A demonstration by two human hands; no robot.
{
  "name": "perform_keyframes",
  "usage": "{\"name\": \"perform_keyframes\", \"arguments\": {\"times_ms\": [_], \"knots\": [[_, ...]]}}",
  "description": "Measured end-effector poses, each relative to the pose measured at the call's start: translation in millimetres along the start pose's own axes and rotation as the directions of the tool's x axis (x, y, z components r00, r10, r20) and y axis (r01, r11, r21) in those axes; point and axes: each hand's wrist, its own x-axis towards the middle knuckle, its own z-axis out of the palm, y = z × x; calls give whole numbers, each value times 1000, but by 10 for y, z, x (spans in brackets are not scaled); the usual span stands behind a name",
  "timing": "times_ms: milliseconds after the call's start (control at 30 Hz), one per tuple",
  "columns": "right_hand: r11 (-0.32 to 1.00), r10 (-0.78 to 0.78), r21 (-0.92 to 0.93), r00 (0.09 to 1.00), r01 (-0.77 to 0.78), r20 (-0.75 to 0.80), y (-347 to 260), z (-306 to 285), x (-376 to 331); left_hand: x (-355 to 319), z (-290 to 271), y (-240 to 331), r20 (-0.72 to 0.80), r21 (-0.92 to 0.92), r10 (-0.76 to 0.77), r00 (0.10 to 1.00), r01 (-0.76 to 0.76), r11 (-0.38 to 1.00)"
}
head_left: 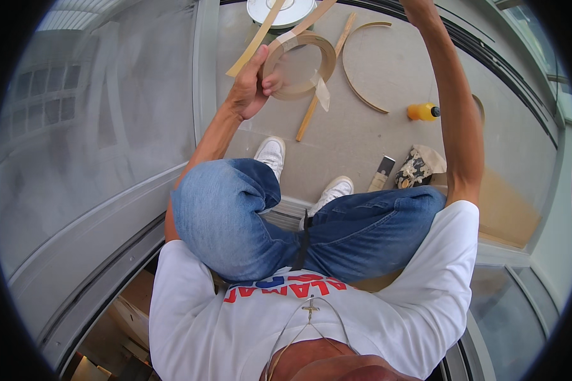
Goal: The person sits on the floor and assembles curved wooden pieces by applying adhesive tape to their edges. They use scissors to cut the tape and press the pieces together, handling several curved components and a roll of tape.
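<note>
Nearest is the person's white shirt [337,311], and past it are blue jeans [229,209] with the knees bent. A grey floor [337,152] spreads out in front. A tan board [505,209] lies on it, over on the right side. The right arm [454,114] reaches up to the top edge, where the hand goes out of sight, so I cannot tell what its fingers do.

Near the top is a bucket [299,11] with a round white top. Below it, the left hand [249,86] holds a big tan roll [331,54], with fingers closed on its left side. The roll is up off the floor, and its loose end runs up past the bucket. A long stick [308,120] lies partly behind it. A thin curved strip [345,66] lies beside the stick.

Smaller things sit farther right: a black and cream bag [413,168], an orange bottle [421,112] on its side, and a flat scraper [381,174] near the bag. A little bit of tape [322,95] hangs off the roll.
</note>
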Motion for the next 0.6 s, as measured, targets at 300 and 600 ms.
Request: {"name": "perform_keyframes", "arguments": {"times_ms": [300,600], "knots": [[971,238,-3,971,-238,29,106,-117,-503,25,111,143,93,-102,201,975,-191,976],[817,19,-576,997,24,70,90,-322,-921,83,460,327,205,390,383,901,-434,812]]}}
